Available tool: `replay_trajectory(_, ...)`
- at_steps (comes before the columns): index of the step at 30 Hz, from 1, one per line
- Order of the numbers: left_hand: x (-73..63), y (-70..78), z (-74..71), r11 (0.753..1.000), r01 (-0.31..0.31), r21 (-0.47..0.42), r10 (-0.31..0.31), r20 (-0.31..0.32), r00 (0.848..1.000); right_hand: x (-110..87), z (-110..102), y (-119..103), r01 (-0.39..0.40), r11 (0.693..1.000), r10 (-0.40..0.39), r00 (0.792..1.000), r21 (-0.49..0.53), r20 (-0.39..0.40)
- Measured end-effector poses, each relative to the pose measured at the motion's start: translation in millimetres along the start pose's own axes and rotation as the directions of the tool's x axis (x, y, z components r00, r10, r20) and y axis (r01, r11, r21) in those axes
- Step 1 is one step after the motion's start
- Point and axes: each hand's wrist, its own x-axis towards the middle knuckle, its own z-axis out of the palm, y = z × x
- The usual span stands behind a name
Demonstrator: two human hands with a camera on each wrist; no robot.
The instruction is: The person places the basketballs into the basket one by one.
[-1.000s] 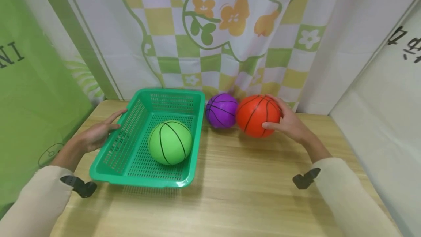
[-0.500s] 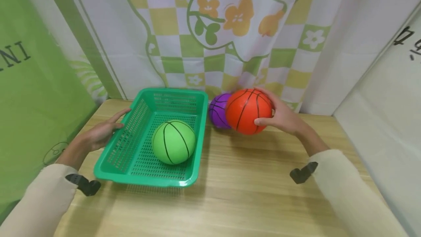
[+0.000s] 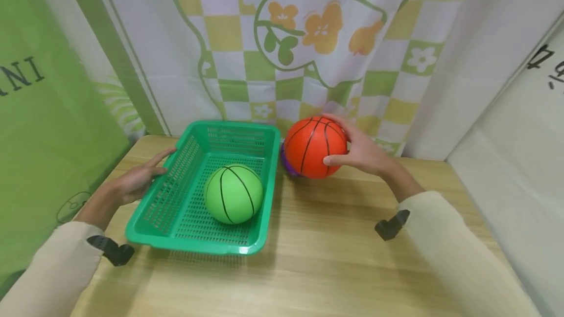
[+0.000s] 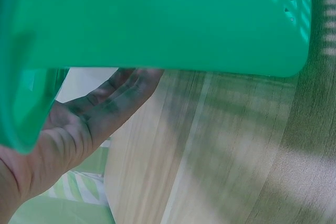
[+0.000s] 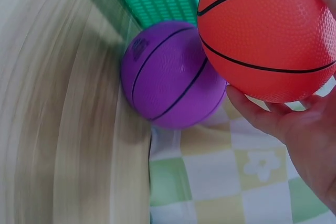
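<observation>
A red ball with black basketball lines (image 3: 315,147) is held up in my right hand (image 3: 363,149), fingers and thumb spread round its right side. Behind it, mostly hidden in the head view, a purple ball (image 5: 173,74) rests on the table against the green basket's right side. My left hand (image 3: 140,180) touches the left rim of the green basket (image 3: 273,194), its fingers straight. In the left wrist view, those fingers (image 4: 118,103) lie outside the basket wall. A light green ball (image 3: 233,193) sits inside the basket, toward its front right.
The wooden table (image 3: 352,238) ends at a checked curtain (image 3: 255,72) behind the balls. A green panel (image 3: 48,111) stands at the left and a white panel (image 3: 511,131) at the right.
My right hand has lifted the red ball and carried it left, so it now covers most of the purple ball in the head view. My left hand stays at the basket rim.
</observation>
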Motion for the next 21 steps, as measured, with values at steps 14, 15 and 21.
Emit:
replay_trajectory(14,1.2,-1.2,-1.2,1.000,-0.004,0.003,0.004,0.002,1.000,43.6,30,-15,0.054,0.998,-0.054,0.998,0.008,0.009)
replay_trajectory(15,1.5,-1.3,-1.2,1.000,-0.004,0.000,0.004,0.003,1.000,46.6,32,-15,0.060,0.998,-0.060,0.998,0.021,0.012)
replay_trajectory(21,1.1,-1.0,-0.7,1.000,-0.001,-0.011,0.001,0.000,1.000,63.0,47,-16,0.097,0.993,-0.098,0.995,0.060,0.009)
